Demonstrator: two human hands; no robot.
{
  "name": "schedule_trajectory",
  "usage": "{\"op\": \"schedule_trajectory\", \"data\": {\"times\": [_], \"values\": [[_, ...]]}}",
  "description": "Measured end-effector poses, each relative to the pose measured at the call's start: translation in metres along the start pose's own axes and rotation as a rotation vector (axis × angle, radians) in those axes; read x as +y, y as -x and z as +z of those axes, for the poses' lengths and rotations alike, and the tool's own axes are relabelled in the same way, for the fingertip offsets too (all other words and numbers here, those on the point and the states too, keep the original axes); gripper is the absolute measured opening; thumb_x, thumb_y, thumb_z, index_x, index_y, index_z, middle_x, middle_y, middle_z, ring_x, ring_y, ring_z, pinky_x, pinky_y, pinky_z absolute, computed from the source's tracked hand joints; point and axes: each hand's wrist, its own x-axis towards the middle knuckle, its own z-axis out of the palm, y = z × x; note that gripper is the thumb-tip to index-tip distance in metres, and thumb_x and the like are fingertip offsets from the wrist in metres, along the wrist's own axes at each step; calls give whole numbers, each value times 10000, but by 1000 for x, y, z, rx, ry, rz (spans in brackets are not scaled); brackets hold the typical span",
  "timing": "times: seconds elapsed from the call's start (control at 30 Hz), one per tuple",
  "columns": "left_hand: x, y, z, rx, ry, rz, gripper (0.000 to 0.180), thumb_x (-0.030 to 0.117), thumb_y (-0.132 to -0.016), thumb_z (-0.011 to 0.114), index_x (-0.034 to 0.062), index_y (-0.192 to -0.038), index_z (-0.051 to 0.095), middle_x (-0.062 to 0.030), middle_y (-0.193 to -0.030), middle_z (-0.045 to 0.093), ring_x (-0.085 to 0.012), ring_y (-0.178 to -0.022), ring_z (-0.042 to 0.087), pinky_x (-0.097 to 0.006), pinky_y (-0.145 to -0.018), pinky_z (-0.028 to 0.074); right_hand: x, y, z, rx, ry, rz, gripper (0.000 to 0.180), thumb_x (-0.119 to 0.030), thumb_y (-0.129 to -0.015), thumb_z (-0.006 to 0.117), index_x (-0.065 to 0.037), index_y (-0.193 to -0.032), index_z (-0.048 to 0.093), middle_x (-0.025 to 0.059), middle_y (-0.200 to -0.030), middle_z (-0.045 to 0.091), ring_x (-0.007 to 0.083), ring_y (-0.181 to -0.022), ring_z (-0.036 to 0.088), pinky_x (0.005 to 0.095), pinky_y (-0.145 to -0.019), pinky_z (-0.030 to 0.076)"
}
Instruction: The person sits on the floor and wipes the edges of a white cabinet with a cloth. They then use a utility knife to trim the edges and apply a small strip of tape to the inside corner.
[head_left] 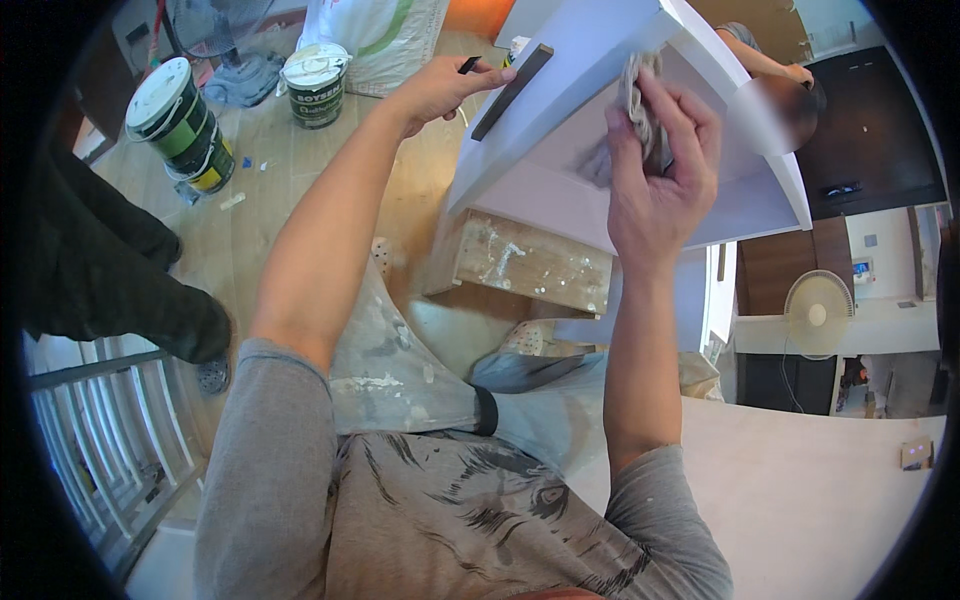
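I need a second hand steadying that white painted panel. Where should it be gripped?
Grip the white panel at its bare lower edge, coming from below. The left hand already holds the upper edge, the right hand presses a rag on its face.

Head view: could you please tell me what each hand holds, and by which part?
Right hand bunches a grey rag in its fingers; left hand grips the white panel by its edge.

rag (pixel 640 110) mostly hidden, distant person (pixel 790 95) blurred
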Motion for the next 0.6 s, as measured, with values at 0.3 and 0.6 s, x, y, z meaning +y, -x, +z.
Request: {"op": "schedule_trajectory", "data": {"times": [0.3, 0.6], "values": [[0, -12, -1, -126, 24, 96, 354, 493, -977, 773, 147, -928, 716, 112, -700, 412, -36, -633, 373, -253, -579, 304, 30, 80, 44, -53, 48, 59, 500, 37, -729, 770, -156, -1186, 829, 160, -1186, 667, 325, -1035, 700, 397, -880, 594], [48, 25, -44, -193, -457, 57, 313, 389, -943, 796, 142, -821, 645, 94, -720, 515, -32, -636, 421, -251, -573, 323, 53, 202, 8, -713, 59, 710, 294, -96, -865, 714, -109, -1137, 823, 148, -1227, 696, 371, -1146, 680, 468, -1001, 551]]}}
